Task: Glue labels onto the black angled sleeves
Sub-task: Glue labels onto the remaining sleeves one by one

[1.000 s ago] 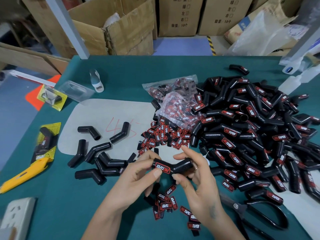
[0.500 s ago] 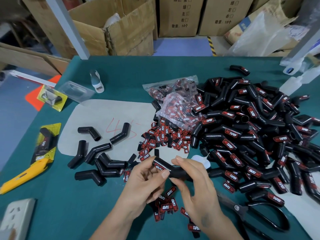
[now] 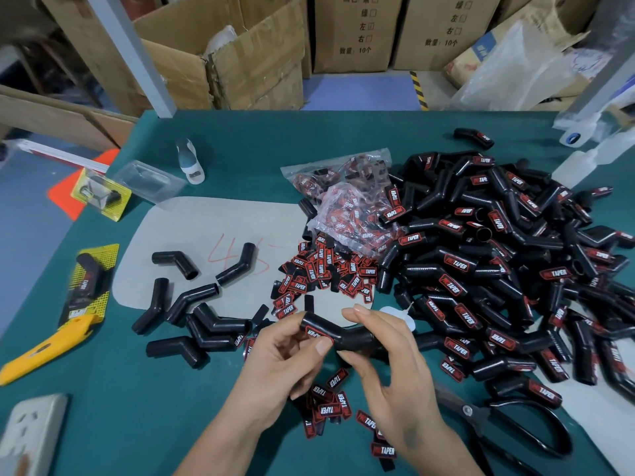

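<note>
both hands, left hand [image 3: 280,359] and right hand [image 3: 388,359], grip 1 black angled sleeve [image 3: 338,333] above the green table [image 3: 103,424], thumb pressing its label [image 3: 318,333].

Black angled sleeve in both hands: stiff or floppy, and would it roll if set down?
The black angled sleeve probably holds its shape: it keeps its bend between the left hand and right hand. Likely light, since fingertips alone carry it. Unlikely to roll: the unlabeled sleeves lie flat on their elbows.

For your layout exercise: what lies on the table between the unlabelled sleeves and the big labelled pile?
In the head view, a heap of loose labels lies between them.
</note>
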A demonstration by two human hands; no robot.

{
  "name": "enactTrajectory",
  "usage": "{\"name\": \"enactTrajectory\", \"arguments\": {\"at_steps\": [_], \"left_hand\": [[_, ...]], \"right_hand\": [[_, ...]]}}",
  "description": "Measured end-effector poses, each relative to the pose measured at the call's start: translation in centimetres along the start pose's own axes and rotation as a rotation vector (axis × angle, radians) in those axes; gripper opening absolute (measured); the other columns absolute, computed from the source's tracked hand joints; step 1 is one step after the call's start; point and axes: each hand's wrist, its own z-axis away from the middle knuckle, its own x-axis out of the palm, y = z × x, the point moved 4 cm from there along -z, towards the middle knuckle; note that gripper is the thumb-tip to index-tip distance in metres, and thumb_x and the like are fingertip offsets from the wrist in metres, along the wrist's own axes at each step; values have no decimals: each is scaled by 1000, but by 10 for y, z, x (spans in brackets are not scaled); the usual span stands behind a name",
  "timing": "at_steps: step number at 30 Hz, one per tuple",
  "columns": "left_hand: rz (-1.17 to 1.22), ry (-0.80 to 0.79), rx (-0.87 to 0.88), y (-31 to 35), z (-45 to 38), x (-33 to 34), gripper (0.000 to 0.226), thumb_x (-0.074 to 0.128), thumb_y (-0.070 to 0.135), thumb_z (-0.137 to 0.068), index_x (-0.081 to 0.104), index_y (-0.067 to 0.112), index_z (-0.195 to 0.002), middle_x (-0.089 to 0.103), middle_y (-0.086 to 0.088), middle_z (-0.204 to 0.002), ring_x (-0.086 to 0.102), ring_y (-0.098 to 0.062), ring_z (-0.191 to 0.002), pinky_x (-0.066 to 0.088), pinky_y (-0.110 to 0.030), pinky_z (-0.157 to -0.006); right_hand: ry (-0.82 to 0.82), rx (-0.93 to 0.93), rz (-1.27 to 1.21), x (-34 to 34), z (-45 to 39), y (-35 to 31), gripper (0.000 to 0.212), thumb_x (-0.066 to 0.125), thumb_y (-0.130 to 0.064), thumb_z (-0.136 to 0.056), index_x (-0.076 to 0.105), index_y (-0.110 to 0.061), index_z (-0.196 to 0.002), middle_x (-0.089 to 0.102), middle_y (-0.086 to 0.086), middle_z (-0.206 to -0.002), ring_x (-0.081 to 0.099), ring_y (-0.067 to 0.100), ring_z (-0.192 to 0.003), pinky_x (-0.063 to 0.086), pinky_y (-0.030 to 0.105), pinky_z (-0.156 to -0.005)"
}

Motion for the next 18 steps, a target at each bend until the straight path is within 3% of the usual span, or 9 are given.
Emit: {"name": "enactTrajectory", "arguments": {"at_steps": [3,8,18], "left_hand": [[44,30,-7,-2,0,1,17,72,29,-82,79,28,-98,52,9,-51,25,-2,-41,20,-14,-41],[72,82,-3,-4,0,2,19,75,28,-77,79,23,-95,49,10,-53,25,-1,-43,21,-13,-42],[27,95,113,3,1,7,18,72,23,-80,81,25,-95,63,17,-64,48,6,-50,38,-5,-52]], "right_hand": [[0,3,5,2,2,0,53,64,-16,-98,47,-26,-147,61,-7,-134,55,3,-130,43,20,-109],[-5,4,23,3,2,0,54,64,-17,-99,46,-28,-148,60,-10,-134,55,0,-130,43,18,-108],[-33,26,42,4,2,0,54,62,-19,-98,44,-30,-148,59,-13,-134,52,-5,-131,41,16,-109]]}}
